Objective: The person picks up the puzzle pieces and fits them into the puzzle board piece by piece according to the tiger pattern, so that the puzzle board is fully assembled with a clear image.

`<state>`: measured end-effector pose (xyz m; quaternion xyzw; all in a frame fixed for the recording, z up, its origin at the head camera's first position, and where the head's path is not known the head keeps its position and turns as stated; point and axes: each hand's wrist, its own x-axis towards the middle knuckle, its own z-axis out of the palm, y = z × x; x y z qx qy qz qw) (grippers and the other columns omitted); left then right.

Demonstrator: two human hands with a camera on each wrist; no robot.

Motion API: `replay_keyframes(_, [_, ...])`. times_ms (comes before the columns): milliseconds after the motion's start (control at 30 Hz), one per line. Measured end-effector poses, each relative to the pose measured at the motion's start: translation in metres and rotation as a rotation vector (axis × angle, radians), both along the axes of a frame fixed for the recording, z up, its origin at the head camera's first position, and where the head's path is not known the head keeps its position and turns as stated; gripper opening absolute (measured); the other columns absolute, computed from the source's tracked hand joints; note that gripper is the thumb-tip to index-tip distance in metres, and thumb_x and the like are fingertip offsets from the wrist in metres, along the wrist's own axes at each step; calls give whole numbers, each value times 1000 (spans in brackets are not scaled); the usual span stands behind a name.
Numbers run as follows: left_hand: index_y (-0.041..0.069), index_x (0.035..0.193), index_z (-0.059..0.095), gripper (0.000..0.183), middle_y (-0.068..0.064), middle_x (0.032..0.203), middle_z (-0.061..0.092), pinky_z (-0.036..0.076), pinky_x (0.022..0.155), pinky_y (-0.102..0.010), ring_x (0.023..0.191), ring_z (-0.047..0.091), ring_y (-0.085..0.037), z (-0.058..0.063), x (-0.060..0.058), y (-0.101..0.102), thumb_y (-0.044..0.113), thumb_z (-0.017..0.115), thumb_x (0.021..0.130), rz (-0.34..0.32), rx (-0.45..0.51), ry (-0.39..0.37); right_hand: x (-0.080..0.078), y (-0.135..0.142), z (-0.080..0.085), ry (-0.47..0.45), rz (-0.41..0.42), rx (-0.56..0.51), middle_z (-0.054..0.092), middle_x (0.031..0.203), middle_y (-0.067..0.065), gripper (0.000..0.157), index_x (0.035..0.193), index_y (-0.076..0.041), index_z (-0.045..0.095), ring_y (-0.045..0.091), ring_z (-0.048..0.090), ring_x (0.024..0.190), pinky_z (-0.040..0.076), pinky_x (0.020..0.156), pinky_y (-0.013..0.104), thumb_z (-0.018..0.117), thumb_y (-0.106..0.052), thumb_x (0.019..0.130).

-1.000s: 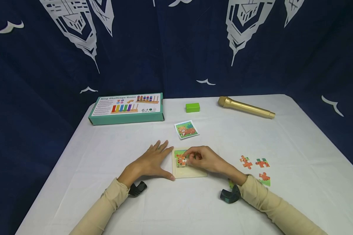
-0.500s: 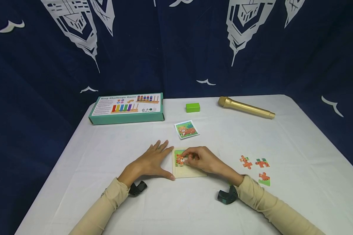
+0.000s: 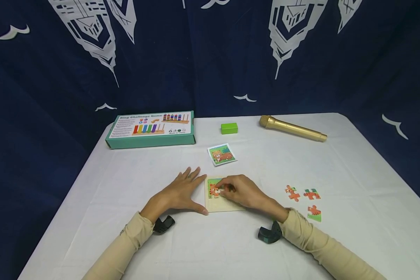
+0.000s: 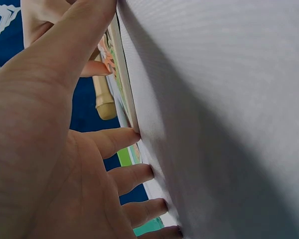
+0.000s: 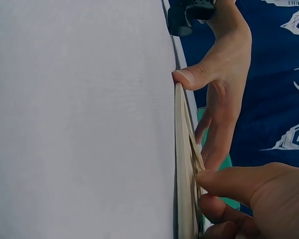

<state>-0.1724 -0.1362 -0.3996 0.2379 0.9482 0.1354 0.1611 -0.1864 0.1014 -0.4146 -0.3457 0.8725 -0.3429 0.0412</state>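
Note:
A pale wooden puzzle board (image 3: 219, 206) lies in front of me, with tiger puzzle pieces (image 3: 213, 191) in its upper left part. My left hand (image 3: 179, 193) has its fingers spread; thumb and index fingertip touch the board's left corners. Over the board, my right hand (image 3: 244, 191) pinches a thin puzzle piece (image 5: 193, 145) between thumb and fingers. In the right wrist view that piece is tilted, one edge raised above the board. Its printed face is mostly hidden by the fingers. The left wrist view shows the board's edge (image 4: 125, 82) against the left index fingertip.
Loose puzzle pieces (image 3: 314, 213) lie to the right of the board. Beyond it is a tiger picture card (image 3: 222, 154). Farther back stand a green block (image 3: 229, 128), a teal game box (image 3: 150, 130) and a gold microphone (image 3: 294, 128).
My right hand and forearm have shifted slightly left over the board, with the fingers still pinching. My left hand and the loose pieces have stayed in place.

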Motion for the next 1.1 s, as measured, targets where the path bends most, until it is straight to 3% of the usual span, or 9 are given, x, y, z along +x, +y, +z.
replay_keyframes(400, [16,153,26,114,-10,161,8,5,118,-52,147,0,-35,-1,-1,0,70,74,65,1,0,1,1,-1,-1,35,-17,45,53,70,-10,18,103,-12,73,4,46,63,39,56,20,72,-13,85])
replay_keyframes(867, [15,153,27,114,-10,161,9,6,118,-52,147,1,-36,-1,-1,0,69,74,64,1,0,11,2,-2,-1,45,-6,30,55,71,-10,9,92,-15,69,4,47,63,39,56,20,70,-9,85])
replay_keyframes(1100, [15,153,26,114,-10,161,9,6,118,-52,147,1,-36,-1,-1,0,69,74,64,3,0,7,2,-2,0,32,-6,27,57,72,-10,10,94,-15,71,4,48,65,41,58,20,70,-9,86])
